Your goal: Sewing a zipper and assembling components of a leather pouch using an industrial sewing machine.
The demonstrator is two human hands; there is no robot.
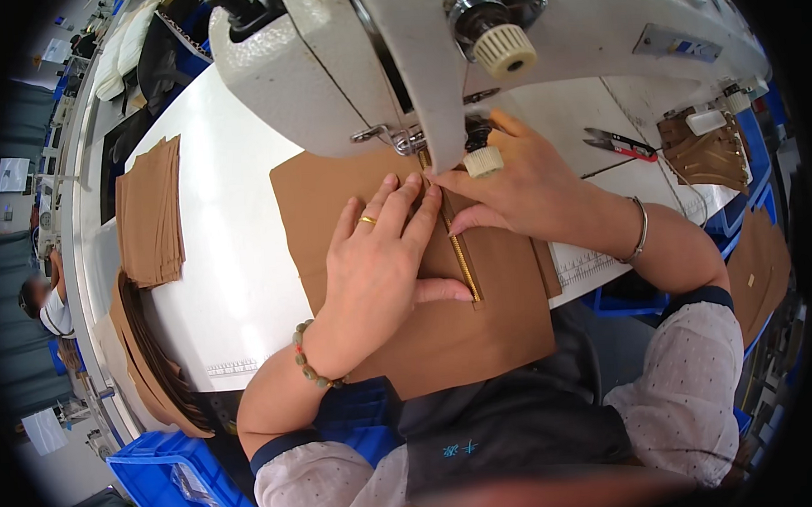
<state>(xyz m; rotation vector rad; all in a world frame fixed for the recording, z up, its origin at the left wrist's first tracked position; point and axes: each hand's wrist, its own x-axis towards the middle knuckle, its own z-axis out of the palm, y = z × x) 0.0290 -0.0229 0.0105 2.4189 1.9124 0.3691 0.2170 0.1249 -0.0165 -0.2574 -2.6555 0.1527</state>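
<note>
A brown panel point(483, 350), leather or cloth, lies under the head of a white sewing machine point(325, 67). A gold-toothed zipper point(463, 262) runs along a slot in it, toward the needle area. My left hand point(379, 259) rests flat on the panel left of the zipper, fingers stretched forward and thumb reaching to the zipper's near end. My right hand point(520, 176) is on the panel right of the zipper, thumb and index finger apart, index tip close to the presser foot. Its other fingers are partly hidden behind a cream knob point(484, 162).
Stacked brown pieces point(151, 215) lie on the white table point(221, 171) at left, with more brown panels point(148, 364) hanging nearer me. Red-and-black thread snips point(623, 144) and small brown pieces point(705, 154) are at right. A blue crate point(184, 472) stands lower left. Another person point(50, 301) sits far left.
</note>
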